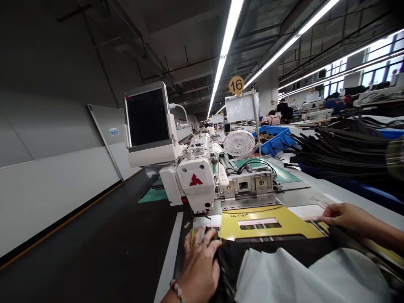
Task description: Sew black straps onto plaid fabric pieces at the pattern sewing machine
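My left hand (200, 256) lies palm down with fingers spread on the dark fabric (229, 254), near the sewing machine's needle area. My right hand (344, 216) is closed in a pinch at the fabric's far right edge. Between the hands, a yellow template (259, 223) with handwriting and a slot lies on the machine bed, its back edge under a metal clamp plate (252, 202). White cloth (277, 275) covers part of the dark fabric closest to me. The white sewing machine head (195, 181) with a red logo stands just beyond my left hand.
A dark-screened control panel (147, 118) rises at left of the machine. Behind the clamp are a small white fan (239, 143) and a blue crate (274, 141). Black strips (341, 147) pile up at right. People sit farther back, and a round 16 sign (236, 85) hangs above.
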The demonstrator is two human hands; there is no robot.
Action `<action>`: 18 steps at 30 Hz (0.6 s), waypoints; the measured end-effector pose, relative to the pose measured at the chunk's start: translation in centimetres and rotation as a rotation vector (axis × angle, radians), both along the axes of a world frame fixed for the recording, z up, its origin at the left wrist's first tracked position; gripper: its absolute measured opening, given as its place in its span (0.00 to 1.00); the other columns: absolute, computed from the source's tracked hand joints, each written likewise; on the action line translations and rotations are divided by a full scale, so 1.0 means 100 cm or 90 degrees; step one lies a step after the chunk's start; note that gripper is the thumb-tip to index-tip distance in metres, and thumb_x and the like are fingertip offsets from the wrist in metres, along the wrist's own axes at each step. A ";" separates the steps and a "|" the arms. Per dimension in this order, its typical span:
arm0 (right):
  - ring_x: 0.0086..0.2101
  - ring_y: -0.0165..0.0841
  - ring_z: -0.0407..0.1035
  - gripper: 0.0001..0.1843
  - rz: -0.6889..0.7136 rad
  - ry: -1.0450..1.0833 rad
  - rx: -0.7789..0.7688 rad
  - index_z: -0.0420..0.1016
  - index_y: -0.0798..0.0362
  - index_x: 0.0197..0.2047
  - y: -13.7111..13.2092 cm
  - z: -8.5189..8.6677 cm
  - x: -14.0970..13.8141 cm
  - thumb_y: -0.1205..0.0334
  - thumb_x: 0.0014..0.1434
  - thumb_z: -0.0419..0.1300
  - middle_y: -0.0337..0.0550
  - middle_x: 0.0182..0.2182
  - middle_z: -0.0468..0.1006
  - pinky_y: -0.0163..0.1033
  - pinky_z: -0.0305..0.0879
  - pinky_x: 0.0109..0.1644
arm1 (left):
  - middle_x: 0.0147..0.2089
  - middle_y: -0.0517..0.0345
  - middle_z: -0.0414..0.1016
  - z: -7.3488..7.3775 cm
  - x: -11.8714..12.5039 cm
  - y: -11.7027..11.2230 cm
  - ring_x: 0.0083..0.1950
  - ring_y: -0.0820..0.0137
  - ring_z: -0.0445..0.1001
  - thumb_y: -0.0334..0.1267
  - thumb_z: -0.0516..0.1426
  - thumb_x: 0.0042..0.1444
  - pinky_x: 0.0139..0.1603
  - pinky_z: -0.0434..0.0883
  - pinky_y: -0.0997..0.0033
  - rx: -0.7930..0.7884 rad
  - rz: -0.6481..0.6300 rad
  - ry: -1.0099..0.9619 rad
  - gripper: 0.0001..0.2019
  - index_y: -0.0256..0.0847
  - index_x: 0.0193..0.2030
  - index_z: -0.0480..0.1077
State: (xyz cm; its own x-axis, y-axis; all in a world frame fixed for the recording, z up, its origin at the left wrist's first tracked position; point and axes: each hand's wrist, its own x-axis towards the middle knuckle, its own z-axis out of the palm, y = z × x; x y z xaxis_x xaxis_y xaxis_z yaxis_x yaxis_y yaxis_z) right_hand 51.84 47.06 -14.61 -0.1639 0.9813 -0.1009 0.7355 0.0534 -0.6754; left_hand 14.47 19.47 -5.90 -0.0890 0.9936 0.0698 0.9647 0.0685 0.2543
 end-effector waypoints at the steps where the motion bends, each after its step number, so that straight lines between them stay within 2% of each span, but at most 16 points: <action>1: 0.17 0.30 0.58 0.14 0.003 0.000 -0.009 0.67 0.51 0.17 0.001 0.000 0.000 0.57 0.50 0.61 0.41 0.15 0.69 0.38 0.52 0.24 | 0.60 0.63 0.62 -0.001 0.000 -0.006 0.67 0.59 0.47 0.30 0.53 0.48 0.66 0.39 0.50 -0.005 -0.056 -0.026 0.24 0.53 0.53 0.65; 2: 0.17 0.30 0.57 0.14 0.004 0.000 -0.023 0.66 0.51 0.18 0.001 0.000 0.000 0.57 0.50 0.61 0.41 0.15 0.68 0.38 0.52 0.24 | 0.58 0.62 0.65 -0.002 -0.002 -0.010 0.66 0.59 0.47 0.28 0.53 0.45 0.65 0.40 0.50 -0.012 -0.087 -0.051 0.25 0.52 0.51 0.65; 5: 0.16 0.29 0.56 0.13 0.002 0.022 -0.071 0.66 0.51 0.18 0.002 0.001 0.000 0.57 0.50 0.61 0.40 0.15 0.67 0.38 0.51 0.22 | 0.49 0.59 0.69 -0.001 -0.009 -0.013 0.59 0.60 0.58 0.24 0.53 0.36 0.64 0.43 0.50 -0.009 -0.094 -0.078 0.28 0.50 0.47 0.66; 9: 0.17 0.28 0.58 0.12 0.004 0.048 -0.089 0.66 0.51 0.17 0.000 0.004 -0.002 0.61 0.47 0.64 0.41 0.16 0.68 0.38 0.53 0.23 | 0.41 0.62 0.71 0.006 -0.020 -0.008 0.51 0.64 0.63 0.22 0.52 0.33 0.66 0.35 0.50 0.005 -0.118 -0.044 0.24 0.48 0.40 0.68; 11: 0.16 0.28 0.58 0.13 0.002 0.046 -0.099 0.66 0.52 0.17 -0.003 0.009 -0.005 0.61 0.48 0.63 0.41 0.15 0.67 0.38 0.53 0.23 | 0.37 0.64 0.72 0.010 -0.022 -0.006 0.50 0.66 0.64 0.22 0.51 0.36 0.65 0.35 0.52 -0.007 -0.103 -0.027 0.19 0.46 0.34 0.69; 14: 0.14 0.26 0.55 0.14 -0.010 0.042 -0.122 0.64 0.52 0.17 -0.007 0.014 -0.008 0.60 0.48 0.63 0.38 0.13 0.64 0.37 0.51 0.21 | 0.37 0.61 0.72 0.013 -0.020 -0.005 0.47 0.65 0.66 0.26 0.51 0.48 0.62 0.47 0.54 0.000 -0.074 -0.005 0.09 0.44 0.30 0.69; 16: 0.14 0.25 0.55 0.13 -0.024 0.029 -0.120 0.65 0.53 0.18 -0.007 0.013 -0.008 0.59 0.45 0.64 0.35 0.12 0.63 0.36 0.50 0.20 | 0.40 0.58 0.71 0.012 -0.018 -0.004 0.46 0.64 0.67 0.34 0.49 0.57 0.56 0.57 0.57 0.024 -0.022 0.000 0.09 0.43 0.31 0.69; 18: 0.13 0.25 0.55 0.13 -0.039 0.016 -0.081 0.67 0.53 0.18 -0.005 0.009 -0.007 0.58 0.42 0.66 0.34 0.11 0.63 0.35 0.50 0.18 | 0.40 0.55 0.72 0.009 -0.017 -0.001 0.44 0.63 0.69 0.41 0.49 0.60 0.49 0.62 0.61 0.023 0.056 -0.008 0.10 0.42 0.36 0.69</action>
State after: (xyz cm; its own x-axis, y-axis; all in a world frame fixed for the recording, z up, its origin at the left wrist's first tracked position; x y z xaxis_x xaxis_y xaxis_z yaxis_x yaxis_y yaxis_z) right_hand 51.13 46.52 -13.71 -0.1080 0.9690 -0.2224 0.7171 -0.0789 -0.6924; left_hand 12.77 19.34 -4.96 -0.1768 0.9787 0.1043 0.9521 0.1432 0.2702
